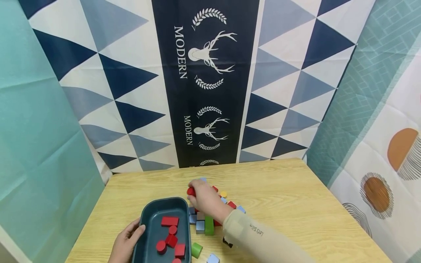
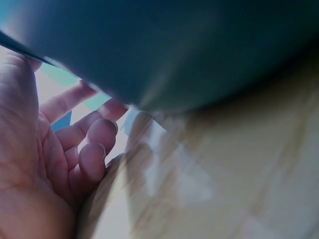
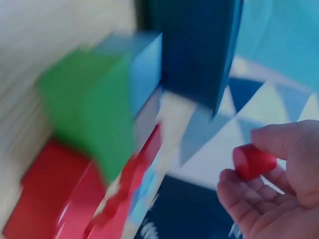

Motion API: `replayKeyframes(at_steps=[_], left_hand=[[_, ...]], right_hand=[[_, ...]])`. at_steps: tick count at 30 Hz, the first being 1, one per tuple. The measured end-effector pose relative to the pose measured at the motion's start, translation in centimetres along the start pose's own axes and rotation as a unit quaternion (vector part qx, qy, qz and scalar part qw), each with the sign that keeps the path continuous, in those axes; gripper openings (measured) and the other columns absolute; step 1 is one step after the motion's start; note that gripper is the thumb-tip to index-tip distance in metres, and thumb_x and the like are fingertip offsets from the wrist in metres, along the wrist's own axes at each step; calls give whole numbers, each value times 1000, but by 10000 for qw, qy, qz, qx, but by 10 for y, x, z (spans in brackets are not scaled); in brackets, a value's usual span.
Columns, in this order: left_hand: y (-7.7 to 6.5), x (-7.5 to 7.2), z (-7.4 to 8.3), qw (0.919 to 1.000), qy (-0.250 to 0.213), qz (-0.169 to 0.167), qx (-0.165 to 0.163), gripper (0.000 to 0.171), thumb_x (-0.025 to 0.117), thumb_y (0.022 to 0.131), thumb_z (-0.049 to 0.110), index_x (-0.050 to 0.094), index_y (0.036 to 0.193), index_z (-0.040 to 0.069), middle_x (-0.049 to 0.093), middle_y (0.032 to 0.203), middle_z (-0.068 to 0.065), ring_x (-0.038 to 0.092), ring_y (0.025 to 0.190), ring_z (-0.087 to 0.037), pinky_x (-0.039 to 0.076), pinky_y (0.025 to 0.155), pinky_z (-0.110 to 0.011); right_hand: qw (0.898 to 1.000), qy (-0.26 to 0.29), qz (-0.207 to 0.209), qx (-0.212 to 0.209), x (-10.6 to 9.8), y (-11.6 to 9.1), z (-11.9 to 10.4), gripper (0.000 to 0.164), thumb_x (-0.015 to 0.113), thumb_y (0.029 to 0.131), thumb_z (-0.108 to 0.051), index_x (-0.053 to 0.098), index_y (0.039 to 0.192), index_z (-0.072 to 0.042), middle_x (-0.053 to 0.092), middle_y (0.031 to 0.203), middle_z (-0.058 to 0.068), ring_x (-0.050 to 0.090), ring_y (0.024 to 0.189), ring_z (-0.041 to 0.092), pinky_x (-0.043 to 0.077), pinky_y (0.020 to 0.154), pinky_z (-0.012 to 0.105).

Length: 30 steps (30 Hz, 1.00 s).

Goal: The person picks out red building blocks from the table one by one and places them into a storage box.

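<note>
2 bare hands are at a wood-grain counter [image 1: 296, 204]. The left hand [image 1: 125, 241] grips the left wall of a dark teal tray [image 1: 149, 235], thumb at the rim, fingers against the outside. The right hand [image 1: 208, 199] pinches a red cylinder [image 1: 190, 191] between thumb and fingers, raised off the counter near the tray's far right corner.

At least 6 red pieces [image 1: 170, 221] lie in the tray, whose near edge runs out of view. Just beside its right wall sits a cluster of blocks [image 1: 209, 225], leaving little room there. A green cylinder [image 1: 196, 250] lies along that wall, nearer the person. From the cluster, a broad stretch of wood runs to the counter's right edge; patterned cloth [image 1: 210, 95] hangs behind the far edge.
</note>
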State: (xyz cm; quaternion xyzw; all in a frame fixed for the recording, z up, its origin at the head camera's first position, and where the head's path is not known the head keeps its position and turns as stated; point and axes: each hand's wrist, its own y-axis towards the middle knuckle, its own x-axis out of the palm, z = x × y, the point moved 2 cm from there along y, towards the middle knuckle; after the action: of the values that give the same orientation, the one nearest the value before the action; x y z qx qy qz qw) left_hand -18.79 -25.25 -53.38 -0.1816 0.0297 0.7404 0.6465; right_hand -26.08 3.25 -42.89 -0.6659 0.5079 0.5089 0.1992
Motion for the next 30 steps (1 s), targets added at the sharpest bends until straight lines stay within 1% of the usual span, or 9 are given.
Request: replayKeyframes(at_steps=[3, 6, 10, 13, 16, 19, 21, 26, 30], left_hand=[[0, 0, -1, 10000, -12, -13, -14, 75, 61, 93, 56, 49, 144, 3, 56, 132, -23, 60, 102, -25, 58, 79, -41], [0, 0, -1, 10000, -30, -13, -35, 76, 62, 91, 57, 49, 144, 3, 56, 132, -22, 61, 102, -24, 58, 78, -40], [0, 0, -1, 10000, -44, 9, 15, 75, 62, 91, 57, 51, 142, 4, 57, 131, -21, 60, 102, -23, 58, 78, -38], [0, 1, 0, 9999, -16, 54, 94, 72, 62, 92, 55, 53, 141, 3, 59, 129, -20, 60, 101, -23, 58, 76, -34], [0, 2, 0, 9998, -11, 93, 146, 69, 63, 93, 53, 54, 140, 3, 60, 127, -19, 60, 101, -22, 57, 74, -30], [0, 2, -1, 9998, -75, 80, 151, 67, 63, 93, 51, 54, 140, 4, 60, 128, -19, 59, 103, -23, 56, 73, -28], [-1, 2, -2, 9998, -19, 87, 163, 67, 62, 93, 52, 54, 140, 4, 59, 129, -19, 59, 103, -23, 55, 73, -27], [0, 1, 0, 9995, 90, 161, 239, 67, 61, 94, 52, 54, 141, 4, 59, 129, -18, 58, 104, -22, 54, 74, -26], [-1, 1, 0, 9996, -10, 135, 229, 66, 62, 94, 51, 54, 141, 5, 58, 130, -19, 58, 104, -23, 55, 75, -27]], right_hand=[[9979, 261, -42, -595, 5, -5, -25, 37, 71, 92, -27, 61, 123, -10, 62, 107, 0, 53, 85, 9, 54, 70, 23], [9928, 410, -214, -1109, 16, -12, -47, 35, 70, 93, -31, 63, 123, -15, 62, 106, -7, 51, 88, 5, 51, 72, 19], [9836, 552, -755, -1542, 37, -22, -71, 34, 66, 95, -33, 61, 126, -21, 61, 111, -13, 49, 94, -1, 50, 79, 16], [9756, 591, -1143, -1781, 54, -28, -82, 34, 64, 97, -33, 58, 128, -21, 60, 116, -13, 48, 97, -6, 48, 85, 14], [9706, 558, -1272, -1966, 68, -33, -87, 33, 64, 97, -31, 58, 127, -19, 60, 116, -13, 47, 97, -9, 47, 85, 11], [9699, 436, -1298, -2015, 78, -38, -85, 30, 65, 97, -31, 59, 124, -20, 59, 112, -13, 47, 91, -9, 46, 80, 9], [9706, 276, -1219, -2056, 82, -40, -84, 29, 64, 97, -33, 59, 123, -21, 59, 111, -13, 47, 90, -8, 47, 81, 9], [9695, -167, -1001, -2232, 86, -43, -82, 29, 63, 97, -36, 59, 122, -22, 59, 109, -14, 45, 89, -8, 47, 84, 10], [9647, -236, -1066, -2397, 85, -44, -83, 27, 63, 98, -35, 60, 122, -23, 58, 109, -17, 43, 89, -10, 46, 86, 9]])
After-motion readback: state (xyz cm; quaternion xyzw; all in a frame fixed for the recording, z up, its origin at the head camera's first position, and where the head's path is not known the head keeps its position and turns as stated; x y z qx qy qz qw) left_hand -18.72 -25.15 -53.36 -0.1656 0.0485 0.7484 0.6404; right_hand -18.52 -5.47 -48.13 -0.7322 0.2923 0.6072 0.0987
